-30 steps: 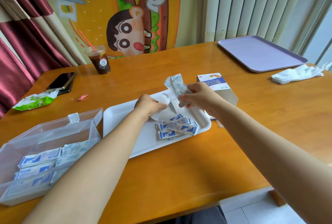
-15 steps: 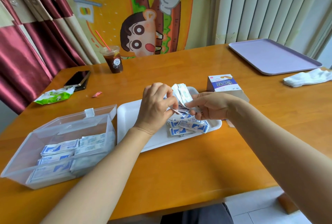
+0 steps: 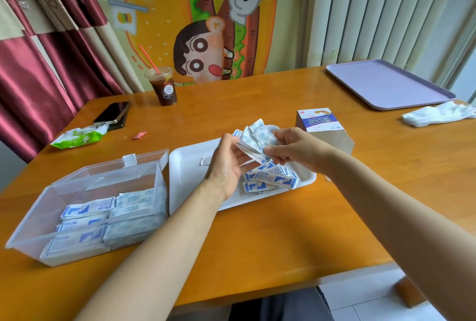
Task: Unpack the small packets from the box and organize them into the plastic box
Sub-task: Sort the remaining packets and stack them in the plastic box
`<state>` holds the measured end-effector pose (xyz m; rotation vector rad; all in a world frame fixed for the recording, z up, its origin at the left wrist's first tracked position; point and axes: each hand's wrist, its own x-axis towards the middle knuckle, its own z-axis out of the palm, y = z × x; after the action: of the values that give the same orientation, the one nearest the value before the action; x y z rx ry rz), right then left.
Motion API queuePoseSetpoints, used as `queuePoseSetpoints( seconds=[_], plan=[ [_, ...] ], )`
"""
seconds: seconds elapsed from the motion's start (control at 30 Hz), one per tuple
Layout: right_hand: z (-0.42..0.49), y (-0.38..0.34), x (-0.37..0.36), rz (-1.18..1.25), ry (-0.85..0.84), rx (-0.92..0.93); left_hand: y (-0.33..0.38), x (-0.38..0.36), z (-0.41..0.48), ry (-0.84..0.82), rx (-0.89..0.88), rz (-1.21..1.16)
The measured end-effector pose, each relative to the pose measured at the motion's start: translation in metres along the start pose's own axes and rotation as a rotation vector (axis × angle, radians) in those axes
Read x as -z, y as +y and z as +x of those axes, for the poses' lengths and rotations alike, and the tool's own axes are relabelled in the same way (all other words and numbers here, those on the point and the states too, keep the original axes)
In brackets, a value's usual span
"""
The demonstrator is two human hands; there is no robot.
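Head view: the left hand [image 3: 226,163] and right hand [image 3: 296,148] together pinch a fanned bunch of thin paper packets [image 3: 253,140] above the flat white tray [image 3: 190,166], where more packets lie loose. The clear plastic box [image 3: 85,192] holds flat stacks; the cardboard box [image 3: 319,125] stands behind. Compared with half a second ago, the bunch sits higher and more spread.

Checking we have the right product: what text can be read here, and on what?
"创口贴": on the carton, upside down to the camera; its smaller print is too small to read.
"创口贴": on the stacked packets in the plastic box.
Bundle of packets held by left hand and right hand: blue print, too small.
Cup round label and green wrapper: blurred, unreadable.
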<state>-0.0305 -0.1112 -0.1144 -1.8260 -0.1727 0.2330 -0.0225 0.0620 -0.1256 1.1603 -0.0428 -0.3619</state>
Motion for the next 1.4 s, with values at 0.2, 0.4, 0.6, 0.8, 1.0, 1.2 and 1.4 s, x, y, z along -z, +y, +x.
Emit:
queuePoseSetpoints(
  seconds=[0.2, 0.4, 0.6, 0.8, 1.0, 1.2, 1.4],
  plan=[
    [-0.008, 0.002, 0.009, -0.149, 0.072, -0.031, -0.006, 0.0, 0.0, 0.061, 0.008, 0.086],
    [-0.014, -0.004, 0.021, -0.443, -0.009, -0.169, -0.006, 0.013, -0.001, 0.11, 0.111, 0.465],
    [-0.009, -0.007, 0.028, -0.224, 0.298, -0.092, -0.008, 0.01, -0.002, 0.118, 0.064, 1.257],
    [-0.008, -0.006, 0.032, -0.117, 0.403, -0.094, 0.003, 0.0, 0.014, 0.189, -0.246, 1.59],
    [-0.004, -0.001, 0.031, -0.053, 0.376, -0.096, -0.007, -0.012, 0.072, -0.192, -0.415, 1.784],
    [-0.002, -0.001, 0.034, -0.032, 0.344, -0.095, -0.017, -0.005, 0.102, -0.15, -0.543, 1.779],
    [0.005, -0.007, 0.031, -0.033, 0.347, -0.106, 0.009, 0.007, 0.089, -0.159, -0.189, 1.143]
  ],
)
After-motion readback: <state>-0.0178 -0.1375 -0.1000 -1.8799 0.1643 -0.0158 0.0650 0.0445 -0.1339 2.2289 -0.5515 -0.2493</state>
